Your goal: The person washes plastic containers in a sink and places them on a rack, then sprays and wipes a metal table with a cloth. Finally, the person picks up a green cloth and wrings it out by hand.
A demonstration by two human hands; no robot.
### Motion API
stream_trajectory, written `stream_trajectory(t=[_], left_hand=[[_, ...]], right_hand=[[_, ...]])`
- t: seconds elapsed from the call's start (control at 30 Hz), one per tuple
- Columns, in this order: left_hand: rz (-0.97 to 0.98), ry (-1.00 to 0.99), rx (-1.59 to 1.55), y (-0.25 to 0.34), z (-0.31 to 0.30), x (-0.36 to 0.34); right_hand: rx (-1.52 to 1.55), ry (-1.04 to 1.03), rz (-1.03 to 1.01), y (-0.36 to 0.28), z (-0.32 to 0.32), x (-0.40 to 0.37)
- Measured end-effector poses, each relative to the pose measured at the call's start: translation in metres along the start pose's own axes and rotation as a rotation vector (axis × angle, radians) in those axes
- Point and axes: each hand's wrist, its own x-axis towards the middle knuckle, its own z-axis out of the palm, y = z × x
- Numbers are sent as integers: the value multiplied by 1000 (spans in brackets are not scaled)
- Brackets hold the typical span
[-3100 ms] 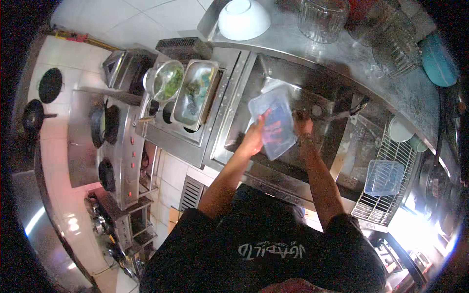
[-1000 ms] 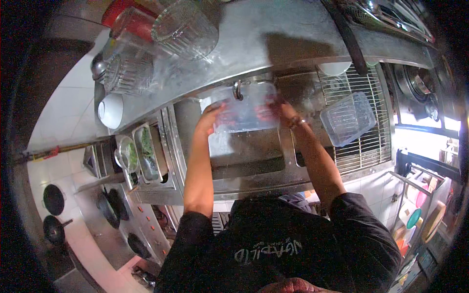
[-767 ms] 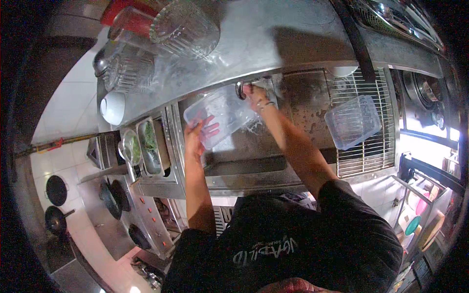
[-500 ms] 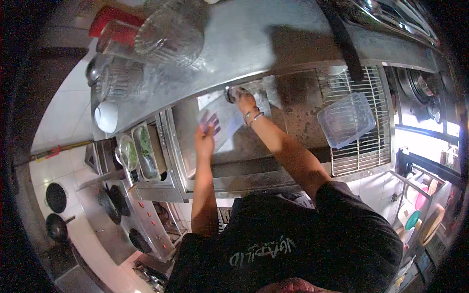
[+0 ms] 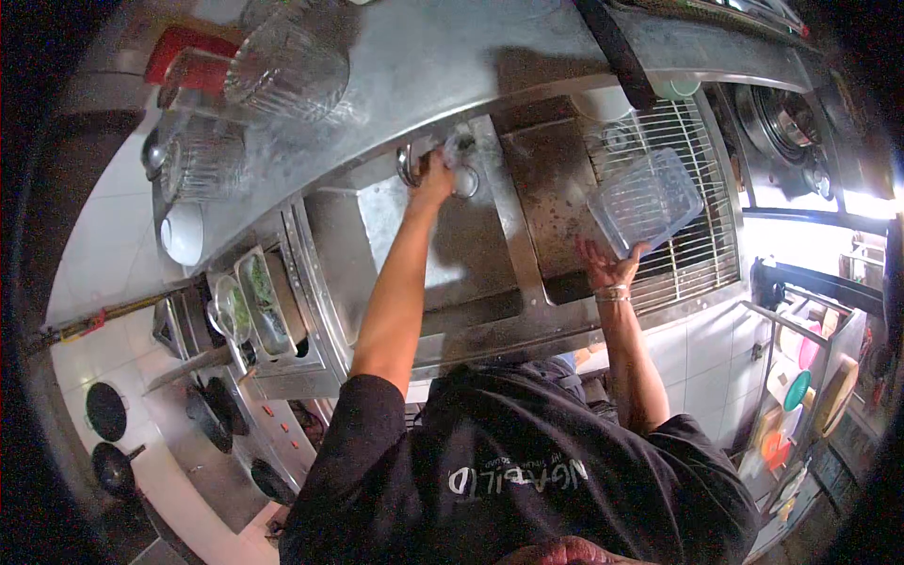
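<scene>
At wire rack (image 5: 713, 247), holds right hand (image 5: 610, 268) spread against clear plastic container (image 5: 650, 201); extends left hand (image 5: 434, 180) beside faucet (image 5: 405, 165), cannot tell its grip.

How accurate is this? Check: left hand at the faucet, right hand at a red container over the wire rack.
The colour is wrong: the head view shows the container is clear, not red. The left hand is at the faucet, and the right hand is at that container over the wire rack.
</scene>
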Motion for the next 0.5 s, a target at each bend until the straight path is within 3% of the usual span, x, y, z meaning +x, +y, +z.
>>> stream_trajectory(t=[0.03,0.1,0.13,0.2,0.27,0.3,0.33,0.4,0.47,0.5], left_hand=[[70,82,-120,-24,17,8],[14,22,-133,16,-25,-7],[-37,-38,-144,37,-48,-17],[10,33,-283,40,-67,-41],[10,-311,-192,39,-89,-65],[55,-181,-300,52,-104,-84],[50,-174,-307,50,-103,-102],[-244,51,-446,36,-94,-136],[-243,174,-436,3,-75,-170],[-315,287,-632,-4,-71,-190]], right_hand=[[-2,-1,-1,-1,10,-3],[158,-130,-155,-1,37,-19],[155,-130,-150,1,38,-14],[285,-59,-166,-1,36,-2],[272,-25,-164,5,35,-4],[238,-20,-180,10,34,-10],[201,-13,-193,16,37,-24],[169,7,-152,24,35,-52],[67,-35,-113,32,29,-73],[-7,14,-136,38,20,-77]])
